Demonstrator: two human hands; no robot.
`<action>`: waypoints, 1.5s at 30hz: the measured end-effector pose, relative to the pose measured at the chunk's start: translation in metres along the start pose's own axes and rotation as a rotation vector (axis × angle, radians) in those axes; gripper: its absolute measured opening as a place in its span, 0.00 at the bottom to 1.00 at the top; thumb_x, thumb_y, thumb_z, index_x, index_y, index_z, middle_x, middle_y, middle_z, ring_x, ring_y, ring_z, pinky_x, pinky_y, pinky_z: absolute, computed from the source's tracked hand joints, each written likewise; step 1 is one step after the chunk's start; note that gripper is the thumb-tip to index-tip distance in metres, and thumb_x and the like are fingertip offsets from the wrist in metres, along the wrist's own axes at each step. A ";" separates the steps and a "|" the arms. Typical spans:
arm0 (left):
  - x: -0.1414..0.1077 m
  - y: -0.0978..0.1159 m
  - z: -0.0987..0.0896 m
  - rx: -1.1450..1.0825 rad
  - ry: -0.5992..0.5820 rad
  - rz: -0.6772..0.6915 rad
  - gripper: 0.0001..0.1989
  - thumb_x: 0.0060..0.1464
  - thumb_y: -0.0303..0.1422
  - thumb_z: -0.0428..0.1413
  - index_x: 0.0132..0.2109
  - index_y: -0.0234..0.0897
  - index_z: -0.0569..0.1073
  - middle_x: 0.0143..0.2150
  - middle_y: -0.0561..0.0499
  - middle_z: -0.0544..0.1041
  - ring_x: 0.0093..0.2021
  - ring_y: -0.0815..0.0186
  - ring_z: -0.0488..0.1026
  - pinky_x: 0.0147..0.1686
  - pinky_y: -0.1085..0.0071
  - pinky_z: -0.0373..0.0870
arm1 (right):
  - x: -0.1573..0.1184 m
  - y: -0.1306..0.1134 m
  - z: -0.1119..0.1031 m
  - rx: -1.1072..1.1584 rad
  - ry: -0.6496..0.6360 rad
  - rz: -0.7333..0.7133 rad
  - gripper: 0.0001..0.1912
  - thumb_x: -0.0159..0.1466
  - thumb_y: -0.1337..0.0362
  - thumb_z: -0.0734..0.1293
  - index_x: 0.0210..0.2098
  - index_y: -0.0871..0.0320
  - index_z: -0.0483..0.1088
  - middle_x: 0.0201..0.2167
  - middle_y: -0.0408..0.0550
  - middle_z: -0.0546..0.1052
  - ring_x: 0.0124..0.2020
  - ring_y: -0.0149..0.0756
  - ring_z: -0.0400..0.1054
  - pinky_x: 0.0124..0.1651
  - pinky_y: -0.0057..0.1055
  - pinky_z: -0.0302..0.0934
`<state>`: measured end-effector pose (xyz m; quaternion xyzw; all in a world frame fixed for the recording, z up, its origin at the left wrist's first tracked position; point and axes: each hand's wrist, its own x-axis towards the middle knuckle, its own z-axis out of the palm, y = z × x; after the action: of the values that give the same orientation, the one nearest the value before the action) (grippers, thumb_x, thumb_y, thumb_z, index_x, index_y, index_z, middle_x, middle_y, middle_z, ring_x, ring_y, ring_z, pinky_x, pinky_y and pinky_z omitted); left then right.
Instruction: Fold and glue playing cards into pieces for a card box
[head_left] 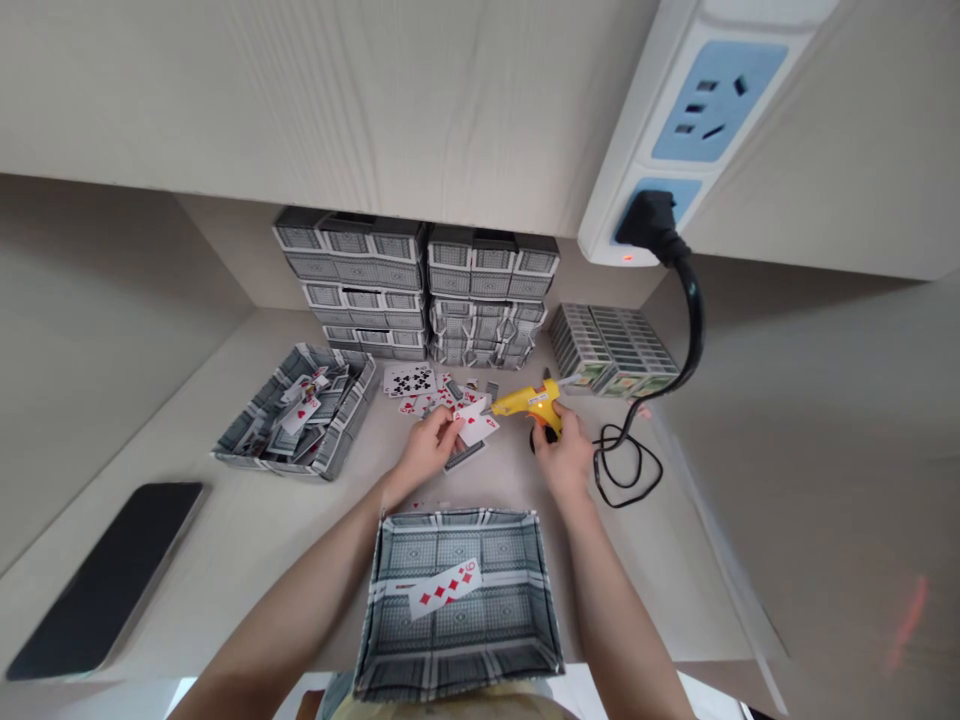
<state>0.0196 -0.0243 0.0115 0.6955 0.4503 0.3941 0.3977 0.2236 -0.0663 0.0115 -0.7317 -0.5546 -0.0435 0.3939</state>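
Between its thumb and fingers my left hand (430,443) pinches a playing card (477,424), face up with red marks. My right hand (565,452) grips a yellow hot glue gun (531,400) by its handle. The gun's nozzle points left and sits at the card's upper edge; whether it touches I cannot tell. Under the held card lies another card, back up. Loose face-up cards (409,380) are spread just behind my left hand. Close to my body, between my forearms, stands an open box made of playing cards (517,555) with a diamond card strip (445,589) inside.
At left an open card-made tray (347,440) holds card pieces, with a black phone (109,580) nearer me. Stacked card boxes (367,270) and packed decks (611,345) line the back. A black cord (697,330) runs from the power strip (667,140) and coils at right.
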 end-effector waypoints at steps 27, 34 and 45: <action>0.015 -0.038 -0.014 -0.008 0.528 0.016 0.13 0.55 0.43 0.46 0.33 0.36 0.62 0.23 0.56 0.65 0.22 0.72 0.64 0.24 0.76 0.59 | 0.009 0.002 -0.015 -0.374 0.041 0.381 0.38 0.46 0.50 0.69 0.48 0.69 0.59 0.42 0.68 0.66 0.45 0.59 0.56 0.42 0.50 0.50; 0.017 -0.041 -0.016 0.051 0.616 0.006 0.13 0.55 0.42 0.45 0.37 0.36 0.62 0.27 0.54 0.66 0.25 0.70 0.65 0.27 0.74 0.62 | 0.011 -0.026 -0.004 0.126 -0.283 -0.079 0.11 0.60 0.60 0.57 0.34 0.58 0.68 0.32 0.50 0.72 0.31 0.35 0.66 0.38 0.31 0.58; 0.017 -0.034 -0.019 0.082 0.654 0.093 0.12 0.48 0.22 0.45 0.40 0.37 0.66 0.38 0.48 0.69 0.41 0.65 0.67 0.41 0.68 0.65 | 0.030 -0.085 0.045 -0.200 -0.756 -0.130 0.24 0.60 0.61 0.59 0.55 0.60 0.57 0.38 0.55 0.75 0.41 0.41 0.69 0.39 0.32 0.60</action>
<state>-0.0037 0.0048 -0.0090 0.5674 0.5372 0.5959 0.1851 0.1461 -0.0086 0.0400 -0.6943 -0.6986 0.1501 0.0852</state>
